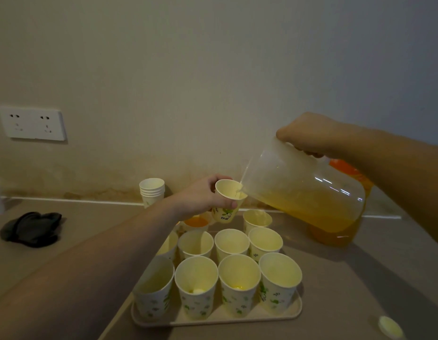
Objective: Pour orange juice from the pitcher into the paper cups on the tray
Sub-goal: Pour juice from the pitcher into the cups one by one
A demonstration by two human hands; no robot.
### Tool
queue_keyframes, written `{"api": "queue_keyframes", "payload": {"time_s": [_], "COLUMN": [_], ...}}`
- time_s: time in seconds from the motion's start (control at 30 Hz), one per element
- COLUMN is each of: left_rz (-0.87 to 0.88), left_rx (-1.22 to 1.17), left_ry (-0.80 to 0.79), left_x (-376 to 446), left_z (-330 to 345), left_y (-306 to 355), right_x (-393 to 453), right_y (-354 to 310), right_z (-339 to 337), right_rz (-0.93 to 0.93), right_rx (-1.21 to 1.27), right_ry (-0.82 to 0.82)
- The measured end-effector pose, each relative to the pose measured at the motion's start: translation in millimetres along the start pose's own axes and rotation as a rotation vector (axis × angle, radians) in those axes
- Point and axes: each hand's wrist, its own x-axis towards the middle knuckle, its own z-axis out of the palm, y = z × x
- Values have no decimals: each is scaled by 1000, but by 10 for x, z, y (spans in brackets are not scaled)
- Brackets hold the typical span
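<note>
My right hand [308,136] grips the handle of a clear pitcher [299,190], tilted to the left and about half full of orange juice. A thin stream runs from its spout into a paper cup [225,212] that my left hand [200,197] holds above the far end of the tray [213,321]. Several white paper cups with a green leaf print [196,285] stand in rows on the tray. One far cup [196,223] is full of juice; two near cups have a little at the bottom.
A stack of spare paper cups [151,190] stands by the wall. A black cloth [31,229] lies at the left of the counter. Behind the pitcher stands an orange juice bottle [345,168]. A small white lid [389,327] lies at the front right. A wall socket [31,122] is at the left.
</note>
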Motion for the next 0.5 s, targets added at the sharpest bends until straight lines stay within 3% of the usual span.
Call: {"api": "queue_keyframes", "payload": {"time_s": [0.5], "left_rz": [4], "left_rx": [3], "left_ry": [-16], "left_x": [14], "left_z": [29], "left_y": [-43], "right_x": [-32], "right_y": [-32], "right_z": [-15], "right_rz": [-35], "right_rx": [-61], "right_ry": [-4]}}
